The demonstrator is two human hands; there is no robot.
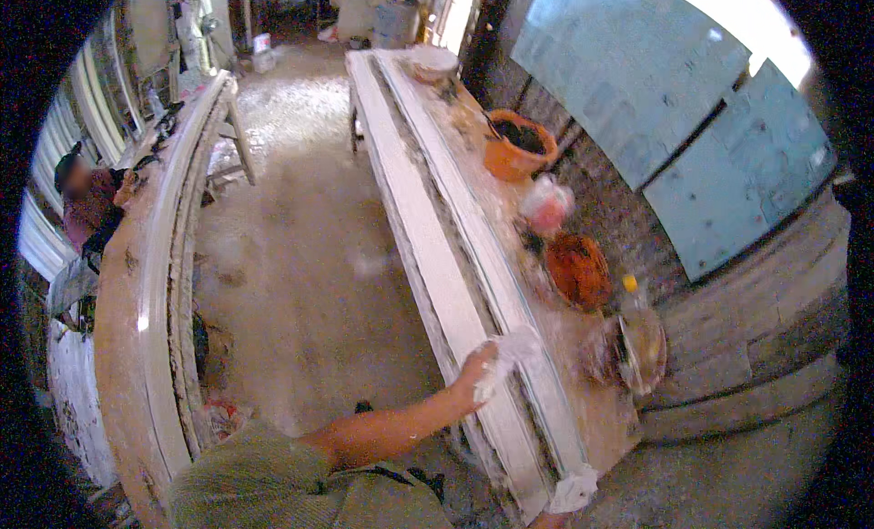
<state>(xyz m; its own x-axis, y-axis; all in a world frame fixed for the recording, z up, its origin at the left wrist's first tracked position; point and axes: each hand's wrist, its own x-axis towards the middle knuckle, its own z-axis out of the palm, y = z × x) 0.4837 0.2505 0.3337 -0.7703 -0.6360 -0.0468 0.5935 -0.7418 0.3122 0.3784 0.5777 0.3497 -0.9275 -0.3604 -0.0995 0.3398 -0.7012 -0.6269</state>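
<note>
My left arm crosses to the right, and my left hand (480,370), smeared with white, is closed round a white wad (517,346); I cannot make out whether that is cloth or wet plaster. The wad rests on a long white moulding strip (401,156) that runs along the bench. At the near end of the strip, my right hand (553,520) shows only in part at the lower edge. A white lump (575,489) sits against it, hiding its fingers. A dark rough groove runs lengthwise between the strip's white bands.
Along the bench's right side stand an orange bucket (519,147), a red-and-white bag (548,206), an orange basin (578,271) and a bottle with a yellow cap (630,283). Another bench (127,283) with a long moulding stands left, a person (91,197) beside it. Bluish panels (628,74) lean right.
</note>
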